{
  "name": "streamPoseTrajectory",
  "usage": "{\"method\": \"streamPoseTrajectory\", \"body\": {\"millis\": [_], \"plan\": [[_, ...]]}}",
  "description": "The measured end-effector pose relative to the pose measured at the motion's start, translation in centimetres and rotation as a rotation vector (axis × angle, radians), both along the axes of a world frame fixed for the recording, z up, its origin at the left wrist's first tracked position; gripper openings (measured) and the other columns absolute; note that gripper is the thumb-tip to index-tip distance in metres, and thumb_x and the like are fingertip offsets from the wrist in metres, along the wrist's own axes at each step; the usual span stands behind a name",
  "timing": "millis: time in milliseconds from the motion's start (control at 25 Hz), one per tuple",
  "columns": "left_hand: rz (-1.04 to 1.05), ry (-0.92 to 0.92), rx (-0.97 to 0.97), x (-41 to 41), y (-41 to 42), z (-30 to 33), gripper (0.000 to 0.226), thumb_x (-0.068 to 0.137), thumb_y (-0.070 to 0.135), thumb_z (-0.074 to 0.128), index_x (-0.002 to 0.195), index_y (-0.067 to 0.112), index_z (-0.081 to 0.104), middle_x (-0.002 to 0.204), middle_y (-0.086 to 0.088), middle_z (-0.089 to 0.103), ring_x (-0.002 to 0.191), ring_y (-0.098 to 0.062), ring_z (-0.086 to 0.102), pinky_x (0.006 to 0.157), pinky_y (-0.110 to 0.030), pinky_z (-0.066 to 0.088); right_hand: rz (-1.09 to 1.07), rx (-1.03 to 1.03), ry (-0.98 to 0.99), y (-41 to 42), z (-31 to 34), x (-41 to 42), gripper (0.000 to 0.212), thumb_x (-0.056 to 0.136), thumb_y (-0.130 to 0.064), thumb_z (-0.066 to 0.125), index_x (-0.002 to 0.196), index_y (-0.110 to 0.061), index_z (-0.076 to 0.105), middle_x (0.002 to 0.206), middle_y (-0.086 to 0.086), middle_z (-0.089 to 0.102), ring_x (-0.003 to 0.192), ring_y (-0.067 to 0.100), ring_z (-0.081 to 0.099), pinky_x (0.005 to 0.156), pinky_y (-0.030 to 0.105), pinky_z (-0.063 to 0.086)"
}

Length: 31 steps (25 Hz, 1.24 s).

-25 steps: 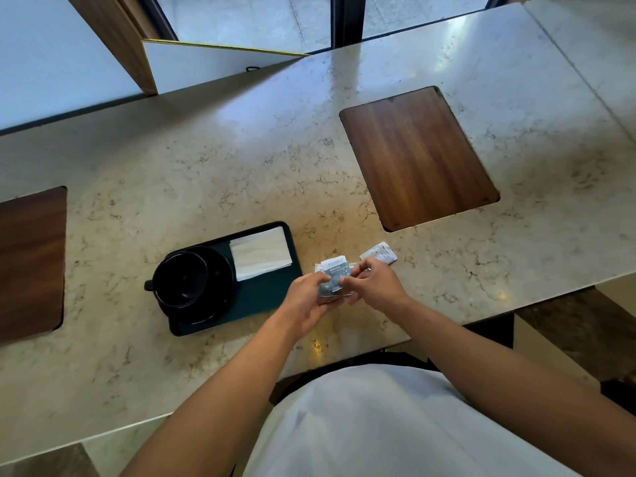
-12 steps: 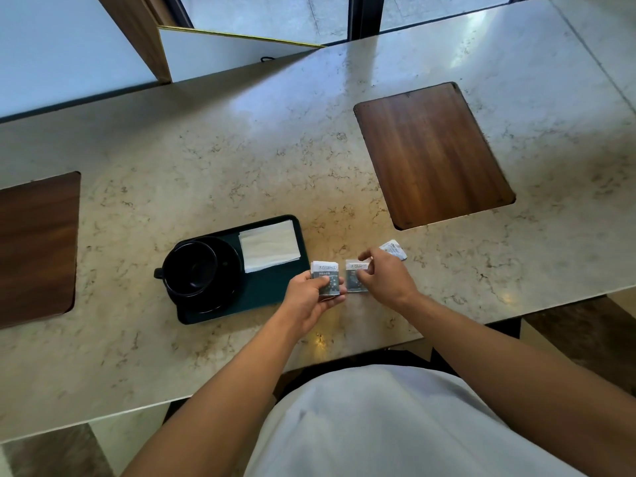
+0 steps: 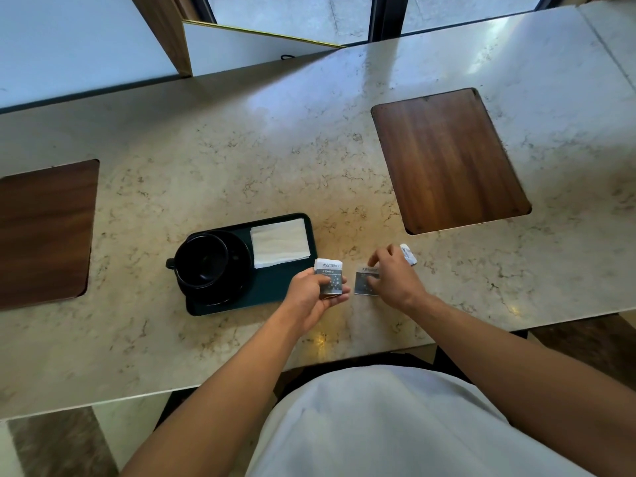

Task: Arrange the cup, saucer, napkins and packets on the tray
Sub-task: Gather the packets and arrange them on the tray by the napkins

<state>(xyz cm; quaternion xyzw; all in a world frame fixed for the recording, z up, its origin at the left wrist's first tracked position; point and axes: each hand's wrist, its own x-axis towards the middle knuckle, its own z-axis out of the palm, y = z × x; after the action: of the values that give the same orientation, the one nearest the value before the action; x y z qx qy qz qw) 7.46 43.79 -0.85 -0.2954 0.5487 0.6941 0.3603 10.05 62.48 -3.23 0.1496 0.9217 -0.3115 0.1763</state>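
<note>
Three packets: left hand (image 3: 311, 292) grips one (image 3: 329, 275), right hand (image 3: 395, 278) pinches another (image 3: 364, 282), third (image 3: 408, 253) lies beside.

Light: daylight is coming from the windows (image 3: 309, 15) beyond the counter (image 3: 241, 149).
Glare: sheen is washing the far marble.
Edges: wide-angle bending.
Focus: staying sharp.

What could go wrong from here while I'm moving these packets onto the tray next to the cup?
1. The left hand pinches its packet only at the lower edge, so it may slip.
2. The free tray space sits close to the napkin and the cup; a hasty placement may shift the napkin or bump the cup.
3. The small white packet lies half hidden behind the right hand and may get forgotten.
</note>
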Motion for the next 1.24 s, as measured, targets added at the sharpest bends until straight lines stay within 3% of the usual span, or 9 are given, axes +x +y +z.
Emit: {"method": "streamPoseTrajectory", "body": {"millis": [160,320,440,600,680,760,880,1040,1240], "plan": [[-0.017,0.007,-0.032,-0.3,0.2,0.1,0.023,0.102,-0.003,0.037,0.107,0.0,0.059,0.106,-0.031,0.068,0.088,-0.037,0.073,0.077,-0.046,0.064,-0.11,-0.123,0.094,1.0,0.5,-0.7,0.01,0.096,-0.011,0.063,0.103,-0.01,0.071,0.102,0.005,0.072,0.09,0.018,0.064,0.077,0.027,0.048],[-0.03,0.008,-0.046,-0.6,0.8,0.0,0.024,0.106,0.014,0.041,0.116,0.001,0.059,0.098,-0.025,0.07,0.08,-0.031,0.072,0.076,-0.045,0.062,-0.179,-0.231,0.121,2.1,2.3,-1.8,0.011,0.097,-0.012,0.064,0.103,-0.009,0.073,0.097,0.001,0.071,0.086,0.014,0.063,0.071,0.022,0.049],[-0.036,0.01,-0.08,-0.9,1.4,0.1,0.035,0.108,0.034,0.041,0.112,0.005,0.06,0.094,-0.02,0.069,0.08,-0.029,0.07,0.074,-0.042,0.062,-0.184,-0.358,0.137,2.3,4.0,-2.4,0.008,0.095,-0.009,0.065,0.097,-0.01,0.072,0.093,0.001,0.071,0.083,0.014,0.065,0.068,0.022,0.05],[-0.072,0.001,-0.052,-1.0,2.3,0.4,0.049,0.106,0.05,0.037,0.115,0.008,0.061,0.104,-0.022,0.071,0.092,-0.033,0.069,0.083,-0.047,0.061,-0.133,-0.502,0.083,1.6,5.3,-2.7,0.007,0.096,-0.006,0.064,0.093,-0.008,0.071,0.086,0.006,0.07,0.069,0.014,0.061,0.056,0.02,0.05],[-0.087,-0.025,0.041,-1.0,2.6,0.7,0.055,0.105,0.054,0.036,0.121,0.008,0.062,0.114,-0.024,0.07,0.099,-0.037,0.069,0.086,-0.049,0.061,-0.127,-0.526,0.079,1.2,5.3,-2.6,0.007,0.096,-0.006,0.065,0.094,-0.006,0.072,0.084,0.007,0.069,0.067,0.014,0.06,0.058,0.024,0.053],[-0.101,-0.034,0.115,-0.8,2.6,1.1,0.052,0.105,0.051,0.042,0.124,0.006,0.062,0.12,-0.028,0.067,0.1,-0.039,0.069,0.089,-0.051,0.06,-0.142,-0.493,0.088,0.6,4.9,-2.4,0.007,0.095,-0.01,0.066,0.097,-0.007,0.072,0.086,0.006,0.071,0.071,0.016,0.063,0.066,0.032,0.058],[-0.161,0.015,0.101,-0.6,2.5,1.0,0.036,0.103,0.029,0.055,0.128,0.002,0.058,0.121,-0.029,0.065,0.099,-0.038,0.071,0.083,-0.045,0.062,-0.171,-0.452,0.109,0.0,3.8,-2.1,0.009,0.095,-0.016,0.067,0.1,-0.01,0.071,0.091,0.001,0.07,0.075,0.011,0.063,0.069,0.028,0.056],[-0.164,0.026,0.05,-0.3,2.1,0.7,0.022,0.102,0.005,0.055,0.123,0.0,0.059,0.113,-0.026,0.068,0.092,-0.034,0.073,0.075,-0.039,0.062,-0.14,-0.392,0.128,0.0,2.3,-1.9,0.008,0.098,-0.018,0.065,0.102,-0.016,0.072,0.099,-0.004,0.068,0.087,0.011,0.064,0.076,0.029,0.058],[-0.139,0.019,0.006,-0.2,1.6,0.3,0.017,0.102,0.0,0.053,0.117,-0.003,0.06,0.104,-0.025,0.069,0.088,-0.034,0.072,0.078,-0.045,0.064,-0.054,0.001,0.154,3.9,0.3,-1.9,0.034,0.092,0.004,0.057,0.119,-0.013,0.07,0.122,0.007,0.059,0.109,0.02,0.056,0.095,0.032,0.049]]}}
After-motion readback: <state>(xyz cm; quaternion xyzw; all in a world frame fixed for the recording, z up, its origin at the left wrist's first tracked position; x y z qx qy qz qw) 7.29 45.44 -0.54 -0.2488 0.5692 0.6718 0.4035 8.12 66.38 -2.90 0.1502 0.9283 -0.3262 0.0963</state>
